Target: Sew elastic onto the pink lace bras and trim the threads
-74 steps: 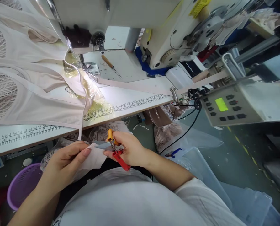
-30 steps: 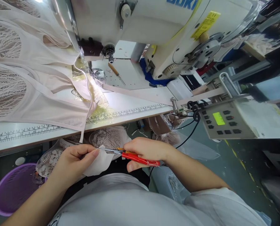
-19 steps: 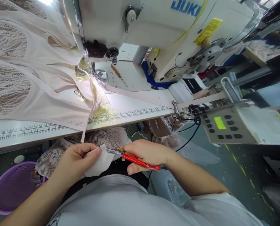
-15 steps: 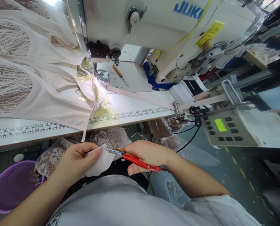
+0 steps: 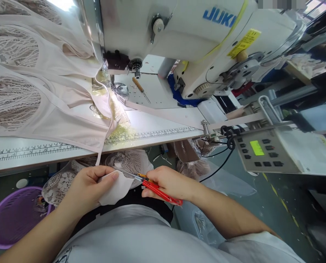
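Note:
My left hand [image 5: 87, 186] pinches a small white piece of fabric [image 5: 116, 188] just below the table edge, over my lap. My right hand [image 5: 169, 180] is closed on red-handled scissors [image 5: 158, 190], whose blades reach left onto the top edge of that fabric. A thin pink strap [image 5: 102, 142] hangs from the pink lace garment [image 5: 34, 106] on the table down toward my left hand. Lace pieces [image 5: 124, 160] lie in my lap behind the hands.
A white Juki sewing machine [image 5: 184, 33] stands on the table [image 5: 157, 124], which has a printed ruler along its front edge. A control panel [image 5: 261, 151] with a green display sits at the right. A purple basket [image 5: 13, 215] is at lower left. A screwdriver [image 5: 141, 87] lies by the needle plate.
The scissors went from an upright grip to lying flat with the blades on the fabric edge. My right hand has shifted slightly. The view has tilted up toward the machine.

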### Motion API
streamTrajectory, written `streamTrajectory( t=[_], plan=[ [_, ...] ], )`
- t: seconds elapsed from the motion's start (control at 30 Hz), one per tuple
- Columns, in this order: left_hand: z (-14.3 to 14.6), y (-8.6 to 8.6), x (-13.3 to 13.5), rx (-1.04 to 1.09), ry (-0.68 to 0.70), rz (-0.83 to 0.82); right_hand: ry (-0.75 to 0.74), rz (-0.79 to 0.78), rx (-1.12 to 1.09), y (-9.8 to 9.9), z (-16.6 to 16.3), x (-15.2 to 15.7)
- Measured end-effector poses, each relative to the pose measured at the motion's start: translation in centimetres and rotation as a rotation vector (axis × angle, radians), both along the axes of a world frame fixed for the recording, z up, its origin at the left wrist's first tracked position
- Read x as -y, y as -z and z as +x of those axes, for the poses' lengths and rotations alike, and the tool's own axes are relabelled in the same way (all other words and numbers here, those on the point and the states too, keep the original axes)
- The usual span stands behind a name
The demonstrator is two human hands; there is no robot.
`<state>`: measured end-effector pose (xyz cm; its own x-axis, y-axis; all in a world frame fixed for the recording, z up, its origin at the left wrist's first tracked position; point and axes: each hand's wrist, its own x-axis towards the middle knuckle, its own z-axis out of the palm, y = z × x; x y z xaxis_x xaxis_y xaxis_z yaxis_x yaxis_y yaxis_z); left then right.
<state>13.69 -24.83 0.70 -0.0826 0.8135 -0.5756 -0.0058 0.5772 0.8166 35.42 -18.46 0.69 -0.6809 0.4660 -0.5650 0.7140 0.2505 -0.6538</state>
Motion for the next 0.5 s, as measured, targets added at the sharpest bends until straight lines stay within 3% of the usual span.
streamTrajectory(
  t=[0.1,0.23,0.33,0.5],
  plan=[
    [-0.1,0.0,0.1,-0.055,0.007,0.027,0.101,0.058,-0.06,0.4,0.0,0.3],
    [0.1,0.5,0.3,-0.142,0.016,0.142,0.25,0.315,-0.306,0.6,-0.8,0.8],
    [0.2,0.9,0.5,-0.191,0.039,0.242,0.217,0.383,-0.419,0.8,-1.9,1.2],
    [-0.5,1.8,0.3,-0.338,0.164,0.339,0.098,0.393,-0.41,1.1,-2.9,1.3]
  ],
)
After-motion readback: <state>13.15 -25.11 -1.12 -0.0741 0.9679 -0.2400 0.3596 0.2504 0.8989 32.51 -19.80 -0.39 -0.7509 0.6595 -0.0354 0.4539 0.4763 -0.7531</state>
